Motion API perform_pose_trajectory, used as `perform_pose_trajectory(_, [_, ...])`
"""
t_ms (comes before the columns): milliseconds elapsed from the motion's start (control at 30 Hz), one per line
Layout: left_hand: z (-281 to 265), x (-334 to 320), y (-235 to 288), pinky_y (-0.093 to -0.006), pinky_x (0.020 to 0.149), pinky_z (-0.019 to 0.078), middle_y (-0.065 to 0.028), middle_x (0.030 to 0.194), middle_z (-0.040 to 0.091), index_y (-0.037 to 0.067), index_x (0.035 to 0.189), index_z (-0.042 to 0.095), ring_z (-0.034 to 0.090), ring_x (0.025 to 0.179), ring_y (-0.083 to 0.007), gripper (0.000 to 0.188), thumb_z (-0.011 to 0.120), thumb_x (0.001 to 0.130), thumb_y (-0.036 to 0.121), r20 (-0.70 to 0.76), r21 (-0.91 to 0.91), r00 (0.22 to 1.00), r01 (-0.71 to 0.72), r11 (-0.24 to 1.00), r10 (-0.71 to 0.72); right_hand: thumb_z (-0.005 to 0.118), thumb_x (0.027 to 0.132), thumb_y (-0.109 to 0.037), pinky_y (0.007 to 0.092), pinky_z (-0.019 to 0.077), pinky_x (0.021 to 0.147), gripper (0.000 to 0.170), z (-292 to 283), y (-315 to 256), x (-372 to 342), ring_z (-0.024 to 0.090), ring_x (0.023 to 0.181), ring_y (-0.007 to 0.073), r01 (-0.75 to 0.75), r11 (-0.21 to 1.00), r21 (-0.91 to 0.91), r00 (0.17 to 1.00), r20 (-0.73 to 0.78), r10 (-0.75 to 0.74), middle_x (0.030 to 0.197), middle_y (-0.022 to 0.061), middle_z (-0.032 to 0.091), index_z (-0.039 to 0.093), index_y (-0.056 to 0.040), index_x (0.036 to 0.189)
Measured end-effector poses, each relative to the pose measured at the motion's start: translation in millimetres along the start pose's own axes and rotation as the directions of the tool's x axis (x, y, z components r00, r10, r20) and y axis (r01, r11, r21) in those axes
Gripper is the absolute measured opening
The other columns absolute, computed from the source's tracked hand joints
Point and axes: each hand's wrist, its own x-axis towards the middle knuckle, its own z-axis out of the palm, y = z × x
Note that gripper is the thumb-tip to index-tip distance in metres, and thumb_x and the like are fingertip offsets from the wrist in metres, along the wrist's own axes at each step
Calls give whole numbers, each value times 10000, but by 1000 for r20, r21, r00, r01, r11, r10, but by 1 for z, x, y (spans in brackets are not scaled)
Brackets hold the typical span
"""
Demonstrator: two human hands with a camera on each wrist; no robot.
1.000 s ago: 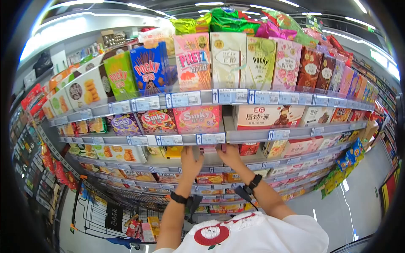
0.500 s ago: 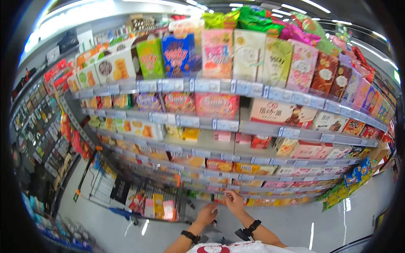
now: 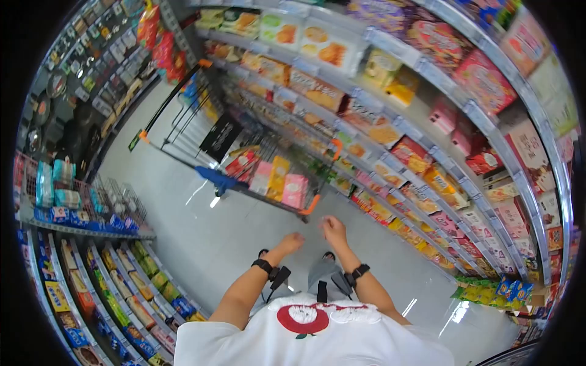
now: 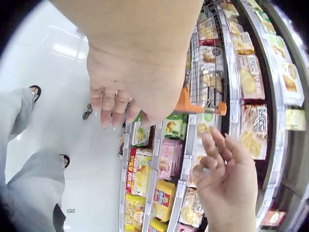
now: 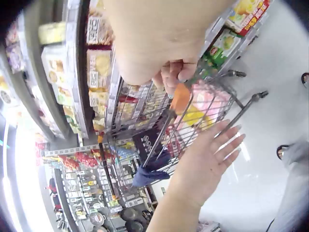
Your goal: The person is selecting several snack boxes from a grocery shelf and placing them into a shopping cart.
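Observation:
In the head view my left hand (image 3: 292,244) and right hand (image 3: 333,232) hang over the floor in front of my body, a short gap between them. Neither holds anything. The left wrist view has the left hand (image 4: 128,87) with fingers loosely bent and the right hand (image 4: 224,176) with palm showing and fingers relaxed. Seen from the right wrist, the left hand's fingers are spread fairly straight. Just beyond both hands stands a shopping cart (image 3: 244,196). Inside it lie a pink box (image 3: 295,190), a yellow box (image 3: 278,177) and several other packages.
Stocked snack shelves (image 3: 427,201) run along the right side. Shelves of packaged goods (image 3: 116,287) stand at lower left, below a wire basket (image 3: 122,207) of bottles. Grey tiled floor (image 3: 207,226) lies between. Blue cloth (image 3: 218,183) hangs at the cart's near side.
Both hands have drawn back from the shelf beneath the pink Sinky box and lowered. The head view has swung left and down, bringing the cart in front of the hands.

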Motion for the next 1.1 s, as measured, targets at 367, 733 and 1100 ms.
perform_pose_trajectory(367, [-229,-103,90,-306,678,484,-102,828,641,6,966,609,619,718,-177,315,543,800,265,-276,39,956,-88,995,95,468,889,-148,209,411,469,201,243,-101,57,513,526,81,181,982,56,914,358,-189,801,50,620,572,-24,1008])
perform_pose_trajectory(733, [-300,-47,192,-264,677,474,-72,830,634,7,954,602,599,752,-140,252,557,817,213,-115,-80,967,-236,969,226,508,832,-205,234,439,486,221,250,-114,192,564,556,116,-264,909,322,953,230,195,762,56,629,564,-43,972])
perform_pose_trajectory(1100, [-440,96,184,-292,622,459,-91,823,639,-42,967,602,595,729,-171,346,559,780,246,-374,-18,921,108,994,-107,502,846,-264,324,487,687,246,276,-71,281,613,783,204,-716,691,100,666,391,635,880,96,619,571,-60,964])
